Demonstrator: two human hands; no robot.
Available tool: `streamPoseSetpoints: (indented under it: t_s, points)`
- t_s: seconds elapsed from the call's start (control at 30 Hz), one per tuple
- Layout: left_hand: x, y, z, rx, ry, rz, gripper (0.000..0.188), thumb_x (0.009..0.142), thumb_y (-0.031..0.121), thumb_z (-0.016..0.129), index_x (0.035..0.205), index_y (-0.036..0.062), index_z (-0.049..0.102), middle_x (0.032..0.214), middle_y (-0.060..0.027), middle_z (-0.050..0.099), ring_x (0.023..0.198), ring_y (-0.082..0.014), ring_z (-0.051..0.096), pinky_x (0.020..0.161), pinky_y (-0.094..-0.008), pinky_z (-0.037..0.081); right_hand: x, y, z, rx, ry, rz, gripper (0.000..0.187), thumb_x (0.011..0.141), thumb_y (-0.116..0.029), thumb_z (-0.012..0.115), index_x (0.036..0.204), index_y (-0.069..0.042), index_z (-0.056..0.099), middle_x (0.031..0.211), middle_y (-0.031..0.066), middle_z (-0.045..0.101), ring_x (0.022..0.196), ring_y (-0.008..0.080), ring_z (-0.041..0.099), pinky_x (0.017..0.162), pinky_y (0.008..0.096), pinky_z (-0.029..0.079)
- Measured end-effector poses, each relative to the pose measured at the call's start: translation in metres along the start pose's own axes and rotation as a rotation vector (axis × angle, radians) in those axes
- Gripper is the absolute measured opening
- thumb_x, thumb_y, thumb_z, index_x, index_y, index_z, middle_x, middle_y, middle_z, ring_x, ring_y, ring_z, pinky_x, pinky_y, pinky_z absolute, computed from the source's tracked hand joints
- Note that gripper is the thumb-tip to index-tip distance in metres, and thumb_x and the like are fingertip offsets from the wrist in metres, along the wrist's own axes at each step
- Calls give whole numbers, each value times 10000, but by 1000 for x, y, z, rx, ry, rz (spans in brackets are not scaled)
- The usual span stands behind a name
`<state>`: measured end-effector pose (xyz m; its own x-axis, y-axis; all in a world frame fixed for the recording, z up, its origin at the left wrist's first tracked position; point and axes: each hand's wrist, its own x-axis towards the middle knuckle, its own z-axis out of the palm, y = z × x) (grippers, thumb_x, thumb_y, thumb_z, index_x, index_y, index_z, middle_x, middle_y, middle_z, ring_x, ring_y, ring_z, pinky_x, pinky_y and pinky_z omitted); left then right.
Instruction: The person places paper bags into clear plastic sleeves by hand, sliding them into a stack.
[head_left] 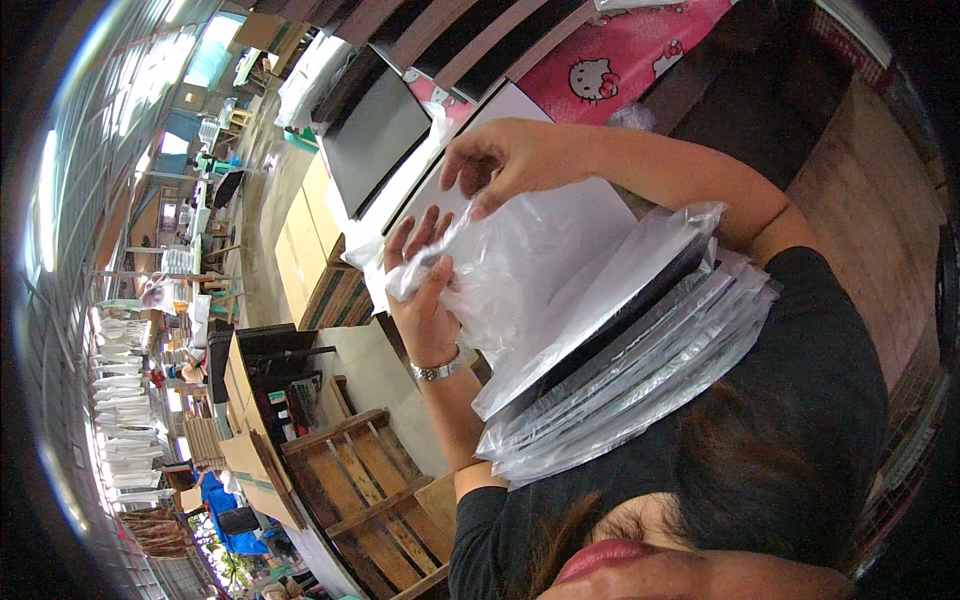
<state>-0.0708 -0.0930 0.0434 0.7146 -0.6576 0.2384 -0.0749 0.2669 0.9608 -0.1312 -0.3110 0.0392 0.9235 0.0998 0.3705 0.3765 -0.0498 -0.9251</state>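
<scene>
In front of me, thin clear plastic film (510, 260) lies bunched over a large white sheet (610, 205). My left hand (420, 290), with a metal band at its wrist, holds a gathered part of the film between thumb and fingers. My right hand (510, 165) hovers over the sheet, fingers curled and apart from the thumb. The right thumb tip is at the film's edge; whether it touches cannot be made out. Close against my chest sits a stack of flat clear plastic sleeves (630, 390), with a dark strip showing among them.
A flat grey panel with black edges (370, 130) lies beyond my hands, near cardboard boxes (305, 240). Pink printed cloth (600, 75) and dark slats are at the top. A wooden pallet (370, 480) stands lower left; workbenches and hanging white items (130, 410) fill the far left.
</scene>
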Motion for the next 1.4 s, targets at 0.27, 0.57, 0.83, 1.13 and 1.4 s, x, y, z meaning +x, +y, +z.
streamPoseSetpoints:
  t_s: [0.27, 0.57, 0.83, 1.13, 1.4]
  points:
    - [-11, -3, 11, 209, 339, 21, 446, 723, -4, 707, 1135, 23, 539, 763, -57, 617, 558, -62, 522, 441, -166, 343, 0, 0, 20, -312, 207, 62, 133, 839, -141, 647, 796, -21, 610, 678, 18, 576, 581, 85, 514, 541, 260, 414]
    - [-24, -17, -16, -6, 20, -157, 384, 830, 285, 662, 1099, 46, 529, 914, -49, 614, 755, -115, 576, 582, -203, 462, -28, 0, 34, 257, -39, 214, 127, 851, -143, 622, 826, -31, 570, 682, 18, 563, 605, 104, 532, 574, 266, 454]
    - [-94, -25, -84, 406, -373, -359, 426, 783, 300, 666, 1069, -3, 576, 951, -66, 614, 795, -156, 572, 729, -300, 473, -54, -29, -20, 710, 46, -100, 170, 898, -227, 552, 861, -63, 576, 743, 1, 586, 672, 84, 574, 551, 242, 431]
    - [-89, -13, -66, 364, -382, -280, 410, 638, 186, 786, 969, 27, 604, 984, -114, 624, 841, -211, 597, 783, -374, 473, -68, -4, -29, 258, 233, -138, 185, 853, -180, 601, 977, -43, 596, 727, 26, 602, 634, 111, 564, 591, 258, 468]
    - [-81, -28, -133, -467, -430, -402, 413, 809, 273, 583, 1130, 23, 510, 1016, -146, 526, 847, -290, 551, 707, -480, 429, -74, -1, -36, 177, -243, 23, 222, 843, -227, 643, 973, -55, 593, 685, -13, 566, 613, 98, 526, 524, 237, 419]
